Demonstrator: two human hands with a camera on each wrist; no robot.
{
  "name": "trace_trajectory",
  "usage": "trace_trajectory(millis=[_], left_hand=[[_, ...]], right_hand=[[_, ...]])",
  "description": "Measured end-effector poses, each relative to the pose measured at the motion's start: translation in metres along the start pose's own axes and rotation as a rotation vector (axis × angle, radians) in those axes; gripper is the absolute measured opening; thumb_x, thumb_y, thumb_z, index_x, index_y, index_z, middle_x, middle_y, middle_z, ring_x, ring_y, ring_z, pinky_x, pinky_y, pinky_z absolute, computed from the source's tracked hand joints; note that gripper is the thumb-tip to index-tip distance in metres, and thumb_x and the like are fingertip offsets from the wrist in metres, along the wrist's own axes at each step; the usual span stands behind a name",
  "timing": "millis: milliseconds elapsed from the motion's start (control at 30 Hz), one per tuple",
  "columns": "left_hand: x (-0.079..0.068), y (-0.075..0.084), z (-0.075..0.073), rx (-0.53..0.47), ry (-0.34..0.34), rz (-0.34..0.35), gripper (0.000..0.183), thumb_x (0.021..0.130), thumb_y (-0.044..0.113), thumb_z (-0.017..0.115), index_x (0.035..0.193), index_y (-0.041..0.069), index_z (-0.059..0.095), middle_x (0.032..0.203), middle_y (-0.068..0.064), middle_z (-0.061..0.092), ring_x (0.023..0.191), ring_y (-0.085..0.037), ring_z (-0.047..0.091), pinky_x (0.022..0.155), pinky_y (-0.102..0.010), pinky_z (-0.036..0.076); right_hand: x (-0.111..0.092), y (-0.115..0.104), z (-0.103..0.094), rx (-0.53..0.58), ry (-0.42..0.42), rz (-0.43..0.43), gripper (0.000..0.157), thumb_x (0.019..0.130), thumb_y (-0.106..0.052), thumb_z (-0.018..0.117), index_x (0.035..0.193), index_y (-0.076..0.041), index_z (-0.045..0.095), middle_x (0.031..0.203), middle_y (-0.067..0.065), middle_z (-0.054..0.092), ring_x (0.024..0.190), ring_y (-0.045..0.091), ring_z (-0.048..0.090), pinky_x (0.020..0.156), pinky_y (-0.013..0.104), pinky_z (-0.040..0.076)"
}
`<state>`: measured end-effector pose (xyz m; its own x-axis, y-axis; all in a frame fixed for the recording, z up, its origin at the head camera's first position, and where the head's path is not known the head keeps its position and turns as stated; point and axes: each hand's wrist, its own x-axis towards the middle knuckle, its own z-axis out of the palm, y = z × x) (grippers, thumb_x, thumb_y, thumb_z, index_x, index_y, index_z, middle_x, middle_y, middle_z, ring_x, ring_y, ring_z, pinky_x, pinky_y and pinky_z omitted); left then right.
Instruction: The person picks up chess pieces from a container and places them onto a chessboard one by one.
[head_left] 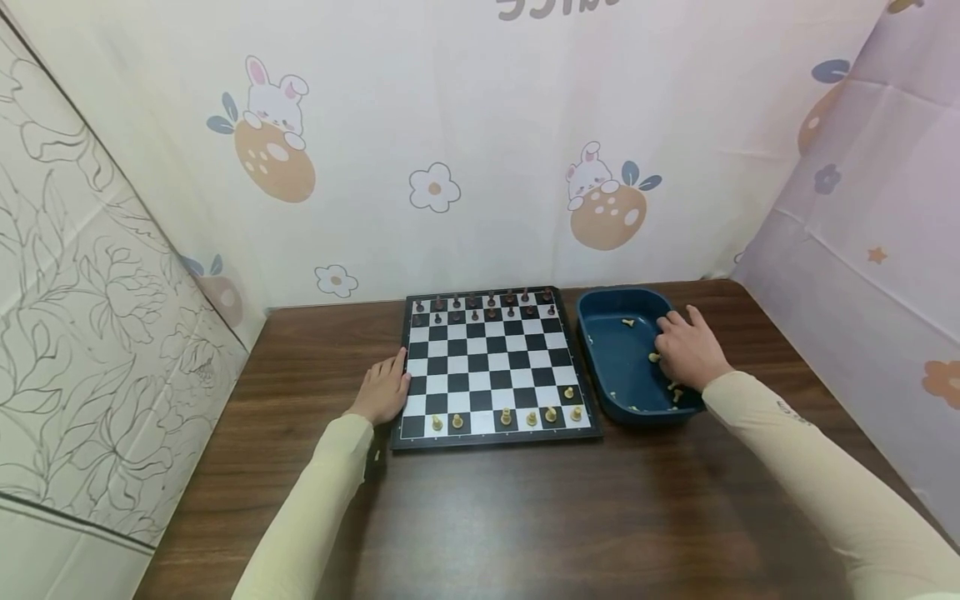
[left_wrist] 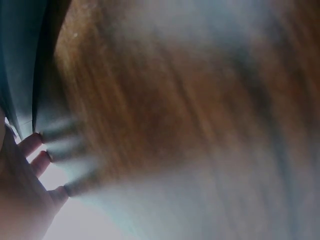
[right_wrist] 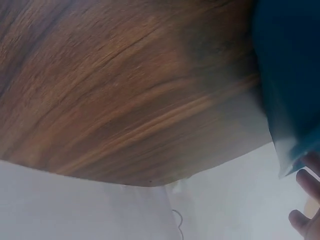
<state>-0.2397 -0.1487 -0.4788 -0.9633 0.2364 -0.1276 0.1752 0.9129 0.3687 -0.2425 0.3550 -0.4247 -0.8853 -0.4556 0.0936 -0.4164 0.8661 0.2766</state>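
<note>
A black-and-white chessboard (head_left: 487,358) lies on the table. My left hand (head_left: 382,388) rests along its left edge, fingers extended; the left wrist view shows those fingertips (left_wrist: 41,161) on the table side. Two rows of dark red chess pieces (head_left: 491,300) stand at the far side. Along the near side are several pale yellow pieces (head_left: 506,416), with one yellow pawn (head_left: 569,392) a row ahead at the right. My right hand (head_left: 692,348) reaches over the right side of a blue tray (head_left: 615,367), where loose yellow pieces (head_left: 628,322) lie. Its thumb and index tips are hidden.
The brown wooden table (head_left: 495,517) extends in front of the board. A printed curtain (head_left: 480,125) hangs behind it, and a lilac panel (head_left: 885,292) stands on the right. On the left is a wall with flower drawings (head_left: 105,292).
</note>
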Motion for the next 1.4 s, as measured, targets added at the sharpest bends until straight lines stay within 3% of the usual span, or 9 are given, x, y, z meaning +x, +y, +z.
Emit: trace_trajectory(millis=[167,333,933,1400], left_hand=[[0.0,0.0,0.0,-0.001,0.015,0.007,0.055,0.104,0.023,0.03,0.151,0.0,0.014,0.148,-0.026,0.03,0.135,-0.043,0.026,0.112,-0.056,0.014],[0.001,-0.001,0.0,-0.001,0.014,0.005,0.055,0.104,0.023,0.029,0.152,0.0,0.014,0.148,-0.025,0.029,0.135,-0.042,0.025,0.112,-0.056,0.013],[0.001,0.0,0.002,-0.001,0.009,-0.007,0.056,0.104,0.024,0.029,0.152,0.0,0.014,0.149,-0.025,0.029,0.136,-0.042,0.024,0.112,-0.055,0.013],[0.001,-0.001,0.002,0.005,0.014,0.001,0.056,0.103,0.024,0.03,0.151,0.0,0.014,0.148,-0.025,0.03,0.135,-0.042,0.025,0.112,-0.056,0.014]], right_hand=[[0.003,0.0,-0.008,0.111,0.004,0.047,0.011,0.078,-0.013,0.072,0.078,-0.002,0.072,0.102,0.021,0.062,0.104,0.039,0.049,0.101,0.066,0.023],[0.006,0.0,-0.013,0.144,0.038,0.043,0.011,0.079,-0.013,0.071,0.081,-0.002,0.071,0.1,0.018,0.062,0.102,0.037,0.05,0.101,0.065,0.024],[0.018,-0.005,-0.035,0.136,0.218,-0.065,0.012,0.078,-0.016,0.068,0.072,-0.006,0.068,0.092,0.014,0.064,0.098,0.034,0.053,0.099,0.061,0.03],[0.027,-0.019,-0.061,0.09,0.213,-0.15,0.008,0.077,-0.013,0.07,0.078,-0.005,0.07,0.094,0.01,0.064,0.097,0.031,0.053,0.096,0.055,0.034]])
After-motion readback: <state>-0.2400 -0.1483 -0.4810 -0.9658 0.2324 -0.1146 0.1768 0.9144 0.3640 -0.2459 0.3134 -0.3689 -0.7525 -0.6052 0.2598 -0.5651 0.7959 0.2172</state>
